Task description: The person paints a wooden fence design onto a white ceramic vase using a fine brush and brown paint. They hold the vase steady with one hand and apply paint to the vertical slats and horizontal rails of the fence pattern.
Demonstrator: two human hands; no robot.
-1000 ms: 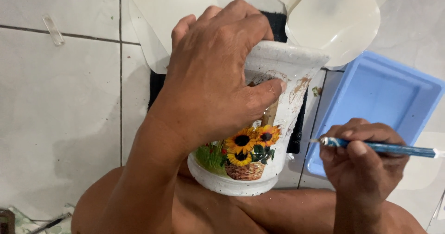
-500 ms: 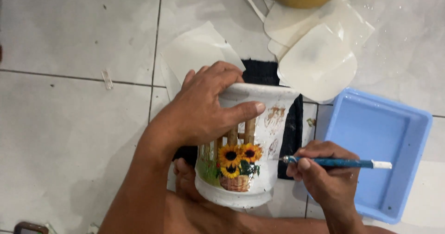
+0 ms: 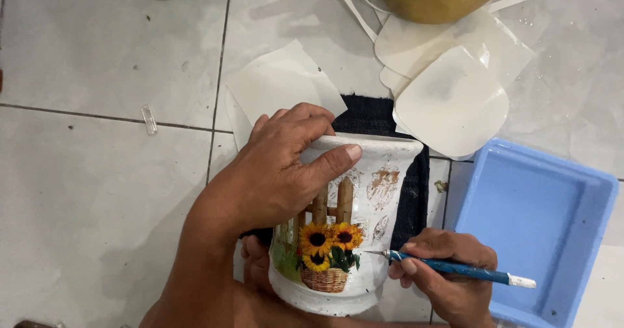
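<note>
Tiled floor w/ L hand (image 3: pixel 279 172) gripping chalky white pot (image 3: pixel 351 224), R hand (image 3: pixel 448 279) fingers pinching thin blue brush (image 3: pixel 455 269).

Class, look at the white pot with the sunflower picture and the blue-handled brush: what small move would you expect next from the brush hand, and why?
Probably a short stroke leftward onto the leaves. The right hand holds the blue-handled fine brush with its tip just right of the sunflower picture on the white ceramic pot, while the left hand grips the pot's rim, steadying it.
</note>
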